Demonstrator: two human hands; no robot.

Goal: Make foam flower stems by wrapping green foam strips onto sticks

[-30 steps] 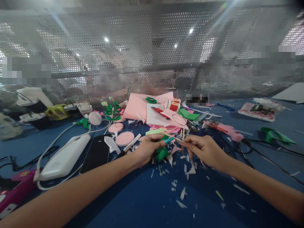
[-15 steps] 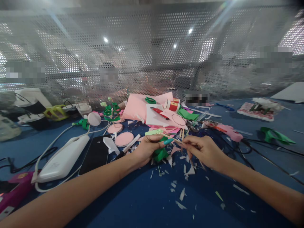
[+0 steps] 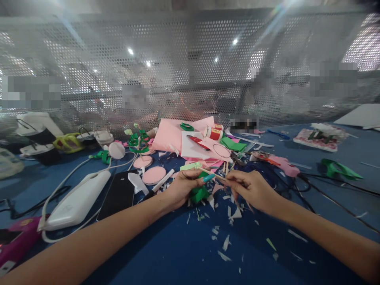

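A thin pale wooden stick (image 3: 204, 170) runs between my two hands. My left hand (image 3: 184, 184) pinches its left part between thumb and fingers; the thumb has a long turquoise nail. On the stick's right end, my right hand (image 3: 252, 189) closes its fingertips. Dark green paper (image 3: 199, 194) shows just below my left hand; whether the hand touches it I cannot tell. Light green paper (image 3: 190, 166) lies behind the left fingers. Two more short sticks (image 3: 225, 167) show just beyond my right fingertips.
Pink sheets (image 3: 169, 134), red-and-white rolls (image 3: 213, 133) and pink discs (image 3: 154, 175) lie behind my hands. A pink glue gun (image 3: 285, 165) rests at right. At left are a phone (image 3: 117, 196), a white power bank (image 3: 78, 200) and cables. Paper scraps (image 3: 226, 242) litter the blue table.
The whole view has shifted slightly. Both hands keep their hold on the stick, with hardly any movement against the table.
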